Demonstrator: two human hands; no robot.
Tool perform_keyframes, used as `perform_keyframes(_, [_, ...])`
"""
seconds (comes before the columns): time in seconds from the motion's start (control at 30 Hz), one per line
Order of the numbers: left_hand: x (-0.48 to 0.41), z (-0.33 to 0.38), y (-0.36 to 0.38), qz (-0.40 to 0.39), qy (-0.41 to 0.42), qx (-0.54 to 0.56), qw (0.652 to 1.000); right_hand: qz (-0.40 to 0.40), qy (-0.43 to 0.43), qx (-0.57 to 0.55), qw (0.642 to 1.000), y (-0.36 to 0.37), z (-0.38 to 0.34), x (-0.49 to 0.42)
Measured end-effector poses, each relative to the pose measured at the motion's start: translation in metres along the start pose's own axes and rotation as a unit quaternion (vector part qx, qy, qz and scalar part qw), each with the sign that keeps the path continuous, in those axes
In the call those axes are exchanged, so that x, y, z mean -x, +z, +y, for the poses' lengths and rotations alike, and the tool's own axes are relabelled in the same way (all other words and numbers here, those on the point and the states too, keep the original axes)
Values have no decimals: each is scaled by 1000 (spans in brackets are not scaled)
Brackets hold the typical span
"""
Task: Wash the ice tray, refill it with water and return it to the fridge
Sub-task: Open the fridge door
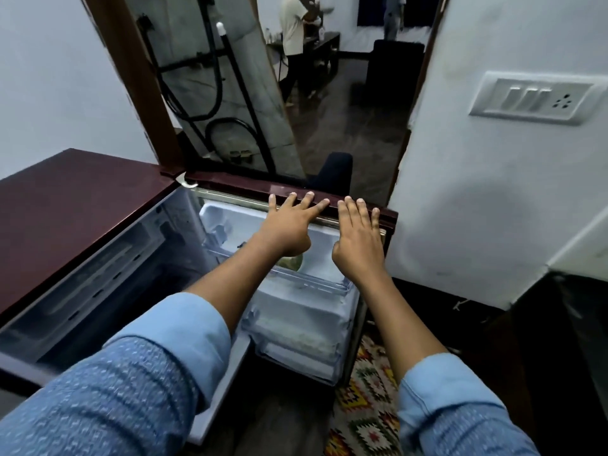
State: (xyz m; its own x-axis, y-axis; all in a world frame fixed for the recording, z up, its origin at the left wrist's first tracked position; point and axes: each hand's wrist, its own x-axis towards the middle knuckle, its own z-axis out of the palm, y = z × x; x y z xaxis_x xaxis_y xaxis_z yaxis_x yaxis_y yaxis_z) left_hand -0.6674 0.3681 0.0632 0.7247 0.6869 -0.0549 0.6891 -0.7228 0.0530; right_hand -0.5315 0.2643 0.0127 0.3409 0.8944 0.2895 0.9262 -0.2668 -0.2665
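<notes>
The maroon fridge (75, 205) stands at the left with its door (355, 208) swung wide open toward a doorway. My left hand (289, 225) and my right hand (358, 238) lie flat, fingers spread, against the inner side of the door near its top edge, fingertips over the maroon rim. Neither hand holds anything. Clear door shelves (312, 284) sit below the hands, and something greenish (291, 262) shows in the upper one under my left wrist. No ice tray is visible. The fridge's inside (108, 268) is dim.
A white wall with a switch panel (533, 97) rises just right of the door. A patterned rug (365, 403) covers the floor below. Through the doorway another person (292, 37) stands by a table, and a dark chair (332, 169) sits near the threshold.
</notes>
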Motion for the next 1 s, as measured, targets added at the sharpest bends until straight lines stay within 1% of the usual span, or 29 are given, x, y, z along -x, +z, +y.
perform_keyframes(0.27, [-41, 14, 14, -9, -43, 44, 998, -3, 11, -5, 1000, 9, 28, -50])
perform_keyframes(0.57, [-75, 15, 11, -41, -55, 62, 996, -4, 18, -22, 1000, 20, 42, -89])
perform_keyframes(0.7, [-84, 11, 21, -27, -48, 34, 998, -7, 8, -19, 1000, 26, 50, -100])
perform_keyframes(0.8, [-81, 10, 46, 16, -38, -59, 997, 5, 1, -18, 1000, 34, 58, -101])
perform_keyframes(0.87, [-71, 7, 68, 33, -20, -75, 996, 16, 5, -27, 999, 43, 61, -95])
perform_keyframes(0.93, [-57, -4, 88, 45, -4, -65, 997, 51, 15, -44, 998, 54, 57, -82])
perform_keyframes(1.0, [-39, -24, 108, 42, -7, -74, 996, 87, 18, -84, 993, 70, 45, -65])
